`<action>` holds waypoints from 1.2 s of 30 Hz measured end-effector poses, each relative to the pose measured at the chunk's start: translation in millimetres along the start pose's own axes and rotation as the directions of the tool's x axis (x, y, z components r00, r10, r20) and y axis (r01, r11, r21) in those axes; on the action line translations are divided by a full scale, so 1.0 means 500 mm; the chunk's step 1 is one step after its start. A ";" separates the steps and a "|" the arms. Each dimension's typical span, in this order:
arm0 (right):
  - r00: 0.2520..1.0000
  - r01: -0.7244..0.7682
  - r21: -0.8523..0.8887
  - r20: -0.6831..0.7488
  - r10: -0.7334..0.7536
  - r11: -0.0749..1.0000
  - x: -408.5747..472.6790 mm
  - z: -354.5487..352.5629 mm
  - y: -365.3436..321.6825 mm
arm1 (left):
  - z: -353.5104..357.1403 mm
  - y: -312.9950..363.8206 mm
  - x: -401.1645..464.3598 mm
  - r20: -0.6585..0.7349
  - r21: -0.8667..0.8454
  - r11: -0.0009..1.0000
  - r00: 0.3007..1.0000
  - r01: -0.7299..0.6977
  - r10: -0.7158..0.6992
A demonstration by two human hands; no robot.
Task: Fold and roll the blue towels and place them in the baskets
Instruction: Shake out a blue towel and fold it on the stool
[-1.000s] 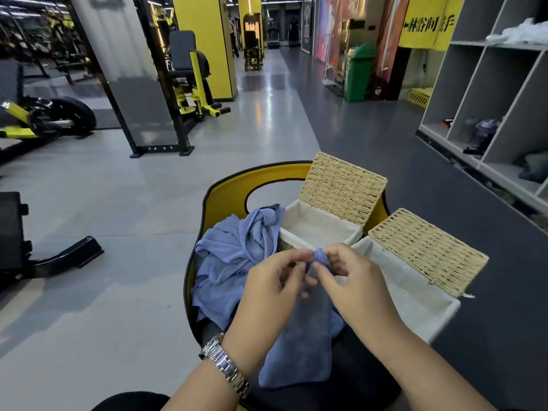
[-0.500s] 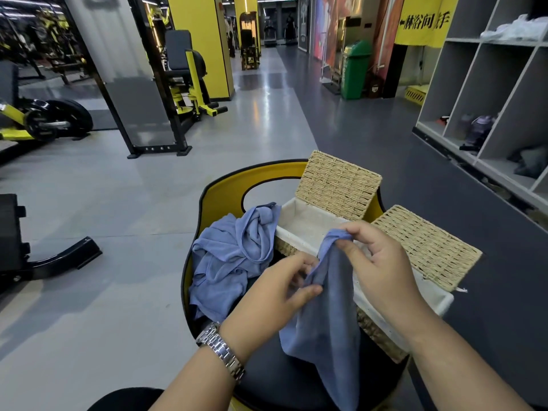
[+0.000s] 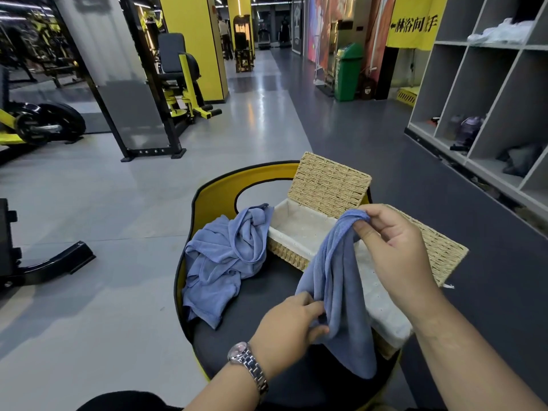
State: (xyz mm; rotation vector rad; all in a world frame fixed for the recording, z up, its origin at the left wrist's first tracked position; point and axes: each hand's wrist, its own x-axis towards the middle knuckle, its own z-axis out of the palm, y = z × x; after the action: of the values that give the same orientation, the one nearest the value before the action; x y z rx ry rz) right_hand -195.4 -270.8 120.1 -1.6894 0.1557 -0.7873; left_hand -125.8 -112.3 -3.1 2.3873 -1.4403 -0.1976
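A blue towel hangs lengthwise in front of me. My right hand pinches its top corner, raised above the nearer basket. My left hand grips the towel's edge lower down, near my wrist watch. A second blue towel lies crumpled on the left side of the black and yellow seat. Two woven baskets with white cloth linings stand on the seat's right side, lids open: the far basket and the near basket, partly hidden behind the hanging towel and my right arm.
Grey gym floor surrounds the seat. Black and yellow weight machines stand at the left and back. A grey cubby shelf with bags lines the right wall. A green bin stands far back.
My right hand has lifted the towel's corner up and to the right. My left hand has slid down the towel's edge, so the towel now hangs stretched between both hands.
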 end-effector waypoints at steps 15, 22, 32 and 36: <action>0.992 0.051 -0.149 -0.109 -0.067 0.988 0.027 -0.077 0.029 | -0.061 -0.058 -0.042 -0.028 0.201 0.977 0.997 0.076 -0.071; 0.992 0.015 -0.430 -0.109 -0.069 0.903 0.014 -0.092 0.068 | -0.139 -0.115 -0.097 -0.325 0.438 0.852 0.934 0.285 -0.145; 0.995 0.095 -0.506 0.023 -0.097 0.857 -0.018 -0.088 0.025 | -0.314 -0.083 -0.152 -0.546 0.265 0.846 0.795 0.462 -0.264; 0.988 0.151 -0.612 0.081 -0.129 0.776 -0.031 -0.093 -0.026 | -0.367 -0.046 -0.185 -0.521 0.297 0.851 0.821 0.432 -0.235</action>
State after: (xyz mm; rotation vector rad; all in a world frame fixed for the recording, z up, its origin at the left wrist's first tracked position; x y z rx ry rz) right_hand -237.6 -297.6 128.5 -2.3628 0.2912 -0.8740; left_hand -97.1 18.9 154.1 2.7449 -0.8741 0.6229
